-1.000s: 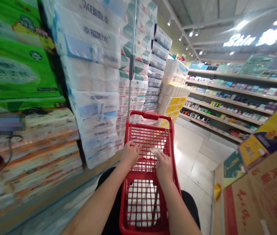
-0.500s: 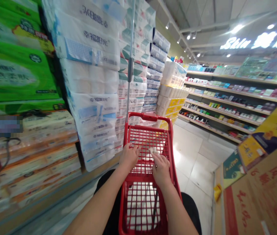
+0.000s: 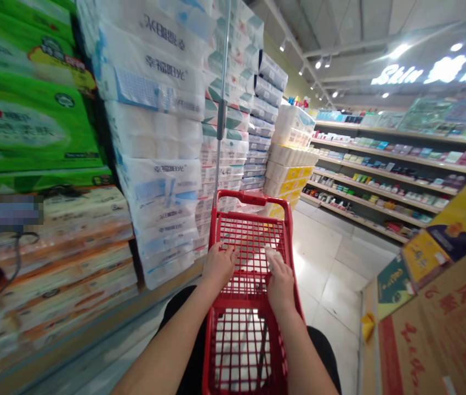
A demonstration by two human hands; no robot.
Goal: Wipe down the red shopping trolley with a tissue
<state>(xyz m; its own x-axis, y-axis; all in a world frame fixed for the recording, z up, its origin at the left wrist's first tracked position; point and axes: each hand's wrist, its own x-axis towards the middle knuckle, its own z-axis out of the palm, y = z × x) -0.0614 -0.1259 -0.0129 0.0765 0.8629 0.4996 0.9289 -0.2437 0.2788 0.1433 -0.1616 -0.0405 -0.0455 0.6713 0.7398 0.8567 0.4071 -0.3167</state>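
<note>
A red plastic shopping cart (image 3: 221,236) with a grid basket stands upright in front of me, its handle bar at the far end. Over the left side of the upper basket hovers my left hand (image 3: 220,266), fingers loosely bent and apart with nothing in them. My right hand (image 3: 281,280) is above the basket's right side, its fingers closed around a small whitish crumpled thing (image 3: 273,254) that sticks out at the fingertips. Whether either wrist rests on the cart cannot be made out. Only the mesh shows through the lower basket.
Tall stacks of white paper-roll packs (image 3: 154,131) and green tissue packs (image 3: 23,115) line the left. Cardboard boxes (image 3: 455,323) stand close on the right. Shelves of small goods (image 3: 381,164) run along the back, and pale floor tiles (image 3: 327,263) lead toward them.
My right hand has shifted a little to the right, away from my left hand, and the whitish thing moved with it. My left hand and the cart have hardly moved.
</note>
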